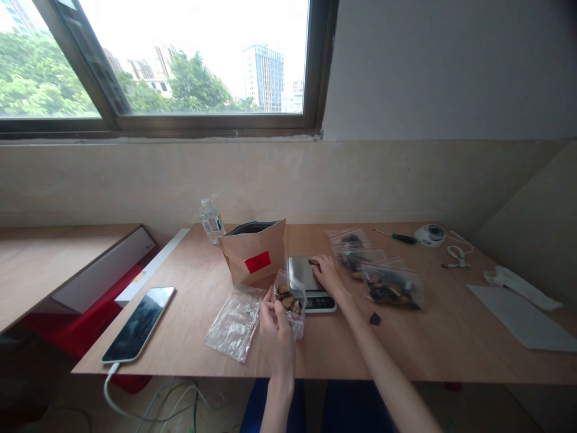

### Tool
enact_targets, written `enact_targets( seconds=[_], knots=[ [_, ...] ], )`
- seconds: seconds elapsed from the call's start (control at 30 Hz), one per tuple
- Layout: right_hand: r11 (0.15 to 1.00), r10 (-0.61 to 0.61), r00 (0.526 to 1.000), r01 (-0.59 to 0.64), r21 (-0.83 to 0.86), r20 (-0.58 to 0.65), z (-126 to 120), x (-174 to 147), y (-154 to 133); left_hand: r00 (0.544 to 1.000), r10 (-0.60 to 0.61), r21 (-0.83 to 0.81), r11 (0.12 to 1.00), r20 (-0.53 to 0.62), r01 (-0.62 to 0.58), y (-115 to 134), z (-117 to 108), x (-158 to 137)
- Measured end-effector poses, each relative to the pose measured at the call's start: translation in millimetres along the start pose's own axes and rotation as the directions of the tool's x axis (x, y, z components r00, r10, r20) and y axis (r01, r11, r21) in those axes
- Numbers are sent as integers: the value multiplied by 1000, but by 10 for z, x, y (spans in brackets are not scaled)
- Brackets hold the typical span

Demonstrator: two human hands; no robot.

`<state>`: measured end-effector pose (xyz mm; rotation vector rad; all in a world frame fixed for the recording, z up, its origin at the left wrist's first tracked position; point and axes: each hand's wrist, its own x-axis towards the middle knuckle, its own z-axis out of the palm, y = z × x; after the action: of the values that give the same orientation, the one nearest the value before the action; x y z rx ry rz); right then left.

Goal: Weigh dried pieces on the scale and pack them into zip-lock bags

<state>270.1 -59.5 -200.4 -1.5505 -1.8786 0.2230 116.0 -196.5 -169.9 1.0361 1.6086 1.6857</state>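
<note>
My left hand (pixel 276 322) is closed on a small clear zip bag (pixel 298 329) with dried brown slices (pixel 288 299) inside. The bag leans over the front left of a digital kitchen scale (pixel 300 270) and partly covers it. Over the scale's metal plate is my right hand (pixel 328 272), its fingertips pinched on a small dark brown dried piece (pixel 312 261). A brown paper pouch (pixel 238 258) with a red label stands upright behind my left hand. Flat on the table beside that hand lies a clear zip bag (pixel 232 325) with no slices visible in it.
Right of the scale lie zip bags of dried pieces (pixel 392 285) and a loose dark piece (pixel 375 319). A water bottle (pixel 211 222), a plugged-in phone (pixel 139 325), a screwdriver (pixel 401 238), a white dome camera (pixel 429 235) and white sheets (pixel 523 316) are also on the table.
</note>
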Motion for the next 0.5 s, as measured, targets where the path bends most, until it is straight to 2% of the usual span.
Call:
enact_targets(
  seconds=[0.27,0.4,0.5],
  knots=[
    [996,16,1000,-14,85,-17,-130,-40,-100,999,-19,-2,1000,26,19,20,-5,-13],
    [968,18,999,-5,251,-49,-360,-127,-478,999,-14,-11,1000,44,15,-20,9,-17],
    [916,-69,998,58,398,13,-642,-225,-873,999,-4,-34,999,41,6,-42,19,-12]
  ],
)
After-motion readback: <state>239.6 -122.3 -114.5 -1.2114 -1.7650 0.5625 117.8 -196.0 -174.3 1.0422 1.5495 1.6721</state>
